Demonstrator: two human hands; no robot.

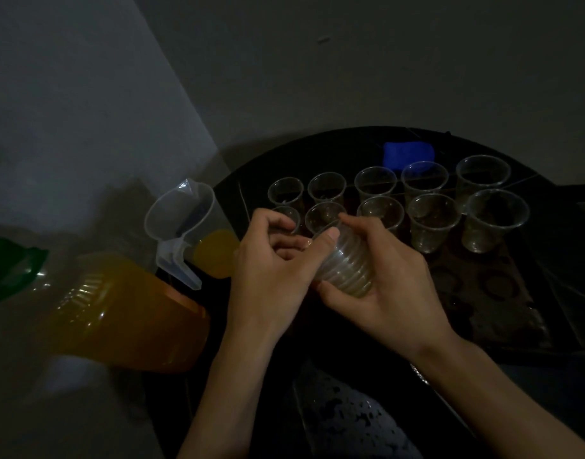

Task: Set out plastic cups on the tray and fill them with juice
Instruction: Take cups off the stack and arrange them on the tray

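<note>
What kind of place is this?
Likely a dim corner at home, set up for serving drinks: a dark table by a plain wall, a tray of plastic cups, and a jug holding some orange juice.

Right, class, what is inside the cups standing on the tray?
No juice shows in the cups; each visible one looks empty. The left hand, gripping the cup stack with the right hand, covers most of the front-left cup, so its inside is hidden.
</note>
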